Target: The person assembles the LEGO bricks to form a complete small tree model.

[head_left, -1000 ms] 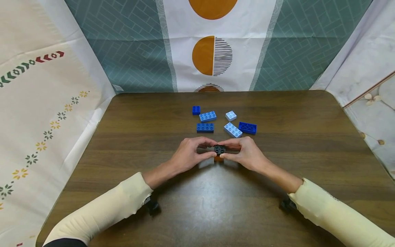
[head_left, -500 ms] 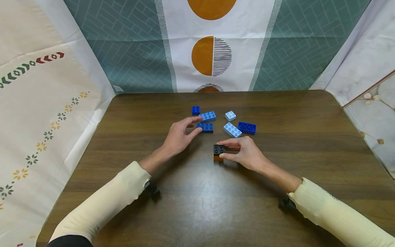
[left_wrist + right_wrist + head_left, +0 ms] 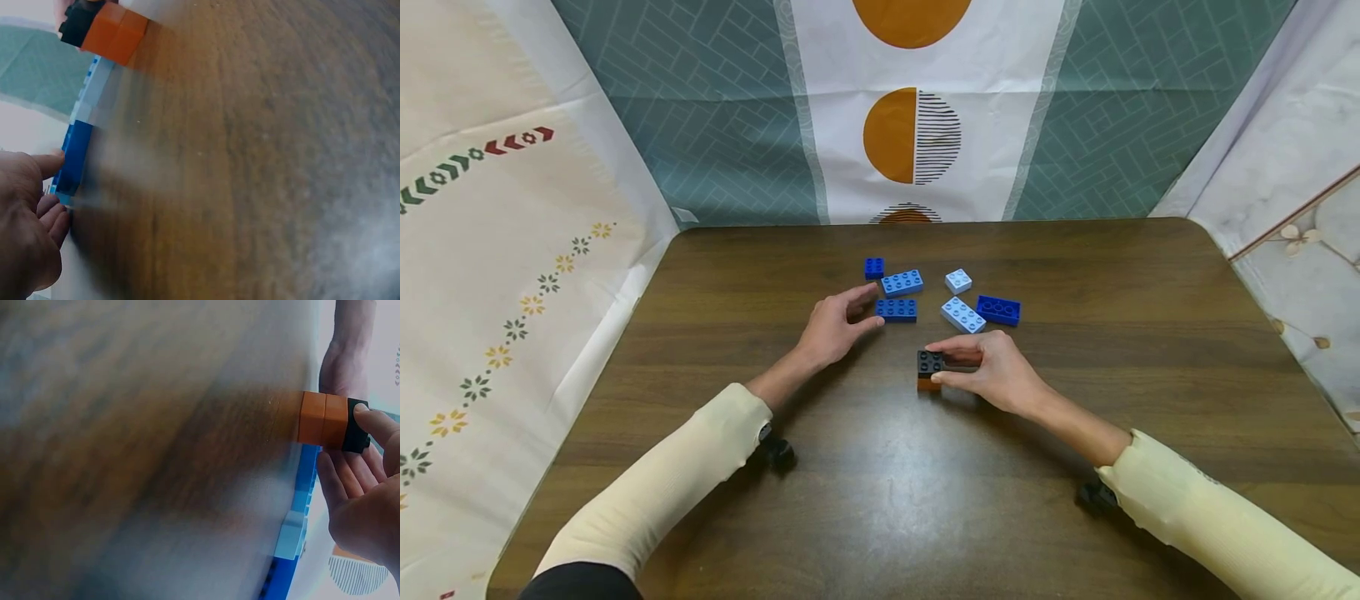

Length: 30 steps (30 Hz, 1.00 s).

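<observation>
My right hand pinches a black two-by-two toy brick between thumb and fingertips. It tops a short stack of two orange bricks, which stands upright on the table. My left hand reaches to the left end of a blue two-by-four brick, thumb and fingers spread apart. In the left wrist view the thumb tip overlaps that blue brick, while the other fingers bend loosely beside its near end.
Behind the blue brick lie a medium-blue long brick and a small dark blue one. To their right are a small pale blue brick, a long pale blue one and an upturned dark blue brick. Cloths hang beyond the wooden table.
My left hand has let go of the stack and moved left and away to the blue two-by-four brick. My right hand stays on the black brick.
</observation>
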Motion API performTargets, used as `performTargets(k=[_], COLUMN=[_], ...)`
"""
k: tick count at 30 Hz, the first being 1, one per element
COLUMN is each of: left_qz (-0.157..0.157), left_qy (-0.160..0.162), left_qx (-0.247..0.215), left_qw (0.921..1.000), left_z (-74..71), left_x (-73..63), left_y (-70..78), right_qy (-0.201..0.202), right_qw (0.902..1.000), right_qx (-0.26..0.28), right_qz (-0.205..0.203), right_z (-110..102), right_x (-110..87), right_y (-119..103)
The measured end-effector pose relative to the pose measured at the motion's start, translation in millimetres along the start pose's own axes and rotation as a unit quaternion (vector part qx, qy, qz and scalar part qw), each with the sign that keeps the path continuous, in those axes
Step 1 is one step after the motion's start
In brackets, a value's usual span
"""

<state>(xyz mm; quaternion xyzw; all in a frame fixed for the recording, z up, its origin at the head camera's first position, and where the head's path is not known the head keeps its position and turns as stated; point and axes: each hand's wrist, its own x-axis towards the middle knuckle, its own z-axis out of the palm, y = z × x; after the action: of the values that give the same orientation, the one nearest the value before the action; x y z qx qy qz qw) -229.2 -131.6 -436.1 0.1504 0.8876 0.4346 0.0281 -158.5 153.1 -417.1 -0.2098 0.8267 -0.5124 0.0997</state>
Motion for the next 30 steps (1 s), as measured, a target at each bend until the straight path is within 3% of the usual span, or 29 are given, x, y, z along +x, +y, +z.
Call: performTargets(k=[13,20,30], left_qz=[0.003,0.011,0.048], left_qy=[0.023,0.015,-0.002], left_qx=[0.031,0.009,-0.028], left_qw=[0.9992,0.9998,0.9985], left_z=[8.4,4.6,-6.0], left_x=[1.4,-4.7,-21.6], left_y=[0.7,0.8,9.6], right_qy=[-0.001,-0.001,-0.001], right_qw=[1.0,1.0,1.0], right_qx=[0.0,0.002,-0.002], right_qz=[0.001,0.002,0.003], right_z=[-0.3,-0.3,-0.1], right_x=[-0.1,0.2,0.3], right_y=[-0.8,-1.3,-2.4])
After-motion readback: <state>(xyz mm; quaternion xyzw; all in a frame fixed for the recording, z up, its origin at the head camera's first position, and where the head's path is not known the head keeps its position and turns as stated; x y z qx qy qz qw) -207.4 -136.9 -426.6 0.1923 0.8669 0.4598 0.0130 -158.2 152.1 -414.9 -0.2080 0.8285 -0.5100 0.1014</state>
